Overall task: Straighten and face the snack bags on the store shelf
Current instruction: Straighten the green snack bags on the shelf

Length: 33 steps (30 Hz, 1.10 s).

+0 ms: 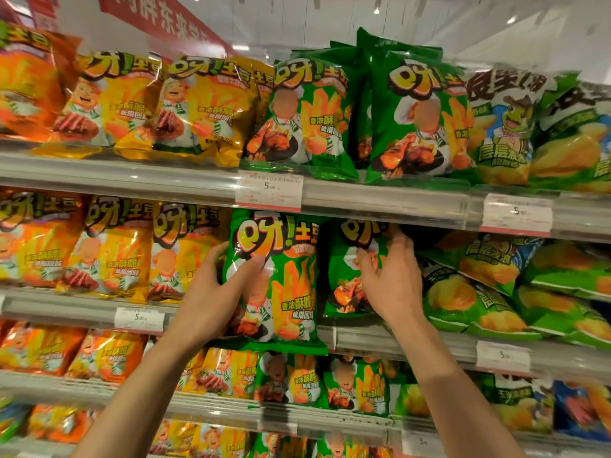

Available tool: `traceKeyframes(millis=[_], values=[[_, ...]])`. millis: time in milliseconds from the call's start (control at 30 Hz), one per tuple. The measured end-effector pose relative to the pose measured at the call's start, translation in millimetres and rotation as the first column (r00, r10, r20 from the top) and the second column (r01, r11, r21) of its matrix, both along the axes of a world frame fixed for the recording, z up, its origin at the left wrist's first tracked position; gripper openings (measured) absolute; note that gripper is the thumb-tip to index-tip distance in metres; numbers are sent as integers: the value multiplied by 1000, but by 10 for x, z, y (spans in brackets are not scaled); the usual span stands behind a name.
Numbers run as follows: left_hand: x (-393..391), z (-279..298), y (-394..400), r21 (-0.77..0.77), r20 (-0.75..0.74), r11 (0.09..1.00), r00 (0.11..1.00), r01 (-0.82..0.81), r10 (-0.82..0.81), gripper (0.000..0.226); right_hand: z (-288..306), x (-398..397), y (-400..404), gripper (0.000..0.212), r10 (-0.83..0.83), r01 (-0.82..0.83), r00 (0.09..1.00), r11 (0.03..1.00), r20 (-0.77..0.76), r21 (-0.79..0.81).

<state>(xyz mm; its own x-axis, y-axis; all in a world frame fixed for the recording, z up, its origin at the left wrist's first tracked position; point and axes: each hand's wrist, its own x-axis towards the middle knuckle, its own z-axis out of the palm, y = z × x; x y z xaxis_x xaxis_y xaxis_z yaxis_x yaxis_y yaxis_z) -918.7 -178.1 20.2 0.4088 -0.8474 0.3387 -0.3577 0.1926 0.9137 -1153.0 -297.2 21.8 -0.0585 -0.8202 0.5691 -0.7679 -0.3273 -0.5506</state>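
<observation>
Two bare forearms reach up from the bottom edge toward the second shelf. We see the left hand [215,285] wrapped around the left edge of a front green fries bag [281,279], thumb across its face, fingers curled behind. That bag stands upright and faces out, pulled forward so its bottom seam hangs over the shelf rail [396,342]. The right hand [386,279] has its fingers curled onto the front of a second green fries bag [344,279], which sits further back just right of the first, its top tucked under the shelf above; we read this as a grasp, thumb near the bag's upper edge. Right of it, green wavy-chip bags [469,299] lie tilted and slumped. Left of the held bags, yellow fries bags [112,249] stand upright, facing out. Above, a price tag [268,190] reading 5.90 hangs on the upper shelf edge, with two more green fries bags [416,117] standing on that shelf. Farthest back, a red banner [158,18] hangs overhead, blurred.
</observation>
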Motion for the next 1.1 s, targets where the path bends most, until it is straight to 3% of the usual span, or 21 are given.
traceKeyframes(millis=[67, 167, 267, 400, 467, 567, 667, 867, 1100], values=[[-5, -11, -16, -8, -4, 1000, 1000, 7, -7, 60, -91, 59, -80, 70, 92, -89, 994, 994, 57, -57], [-25, -14, -26, -10, 1, 1000, 1000, 16, -16, 60, -281, 112, -199, 75, 159, -159, 987, 987, 5, -17], [-26, -27, -43, -19, -9, 1000, 1000, 22, -22, 57, -415, 74, -235, 91, 85, -80, 991, 996, -104, 49], [-13, -55, -52, -22, -20, 999, 999, 27, -28, 58, -555, -26, -165, 112, 34, -14, 995, 978, -92, 208], [-5, -72, -58, -25, -26, 999, 999, 30, -31, 59, -615, -30, -180, 108, 40, -26, 998, 968, -52, 249], [0, -75, -60, -25, -23, 999, 999, 36, -37, 67, -589, -23, -251, 96, 31, -31, 1000, 987, 4, 157], [0, -76, -68, -30, -30, 999, 999, 39, -40, 68, -502, -25, -374, 104, 47, -51, 998, 990, 40, 128], [-40, -76, -69, -19, 2, 1000, 1000, 12, -12, 53, -502, -42, -598, 114, 61, -41, 994, 978, -94, 204], [-111, -97, -113, -44, -3, 999, 1000, 30, -31, 56, -424, -226, -430, 111, 146, -162, 985, 965, 92, 205]])
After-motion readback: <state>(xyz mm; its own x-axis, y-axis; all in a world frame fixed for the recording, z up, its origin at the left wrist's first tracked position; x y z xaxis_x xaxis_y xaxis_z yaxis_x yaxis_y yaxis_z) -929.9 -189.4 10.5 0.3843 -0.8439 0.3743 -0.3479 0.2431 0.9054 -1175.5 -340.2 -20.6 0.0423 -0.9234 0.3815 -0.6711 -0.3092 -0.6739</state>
